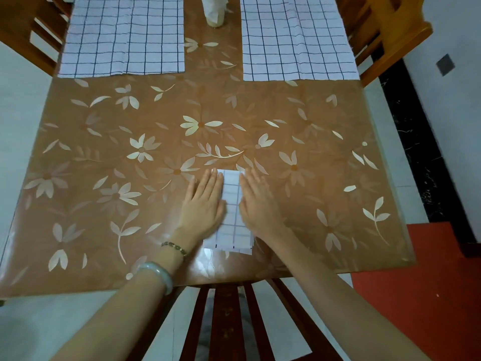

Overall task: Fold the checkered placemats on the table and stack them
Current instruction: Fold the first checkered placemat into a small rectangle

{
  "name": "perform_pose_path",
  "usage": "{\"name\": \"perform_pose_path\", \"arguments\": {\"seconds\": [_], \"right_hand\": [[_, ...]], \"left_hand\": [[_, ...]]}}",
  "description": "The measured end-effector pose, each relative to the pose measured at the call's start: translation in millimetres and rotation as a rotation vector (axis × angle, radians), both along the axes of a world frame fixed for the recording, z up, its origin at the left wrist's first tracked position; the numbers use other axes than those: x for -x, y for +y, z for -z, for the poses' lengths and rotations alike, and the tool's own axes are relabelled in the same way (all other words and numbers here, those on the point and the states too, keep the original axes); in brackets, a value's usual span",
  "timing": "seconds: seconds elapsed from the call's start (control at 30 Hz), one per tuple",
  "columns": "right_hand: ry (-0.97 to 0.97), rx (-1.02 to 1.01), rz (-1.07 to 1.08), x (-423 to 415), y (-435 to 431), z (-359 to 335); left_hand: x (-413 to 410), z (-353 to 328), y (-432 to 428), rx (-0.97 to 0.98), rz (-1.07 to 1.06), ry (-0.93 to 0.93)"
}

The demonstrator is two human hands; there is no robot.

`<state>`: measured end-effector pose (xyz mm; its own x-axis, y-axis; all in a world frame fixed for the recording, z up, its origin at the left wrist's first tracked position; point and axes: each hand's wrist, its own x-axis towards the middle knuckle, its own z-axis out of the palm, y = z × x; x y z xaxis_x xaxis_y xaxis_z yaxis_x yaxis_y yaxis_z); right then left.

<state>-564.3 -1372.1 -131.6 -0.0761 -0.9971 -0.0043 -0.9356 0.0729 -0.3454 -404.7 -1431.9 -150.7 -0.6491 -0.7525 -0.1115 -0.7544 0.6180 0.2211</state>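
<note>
- Two hands lie flat on the folded mat (232,204), fingers straight and close together: left hand (204,204) on its left edge, right hand (257,205) on its right.
- A strip of mat shows between the fingers.
- Well beyond the fingertips lie the left mat (122,35) and right mat (296,40), unfolded.

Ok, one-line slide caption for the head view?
The left hand and right hand press a folded placemat flat on the table; two unfolded placemats lie beyond.
</note>
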Motion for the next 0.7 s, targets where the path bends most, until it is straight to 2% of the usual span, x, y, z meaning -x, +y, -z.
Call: {"name": "perform_pose_path", "arguments": {"seconds": [0.13, 0.27, 0.53, 0.7], "right_hand": [[0.168, -0.162, -0.037, -9.1, -13.0, 27.5], [0.226, -0.205, -0.068, -1.1, -10.5, 43.5], [0.199, -0.109, -0.065, -4.4, 25.1, 27.1], [0.208, -0.21, -0.099, -13.9, 46.6, 39.3]], "left_hand": [[4.4, 12.5, -1.5, -0.03, 0.031, -0.083], [2.8, 17.0, -0.9, -0.046, 0.017, -0.104], [-18.5, 7.0, 24.0, 0.027, -0.029, -0.026], [-34.8, 17.3, 47.8, -0.004, 0.009, -0.079]]}}
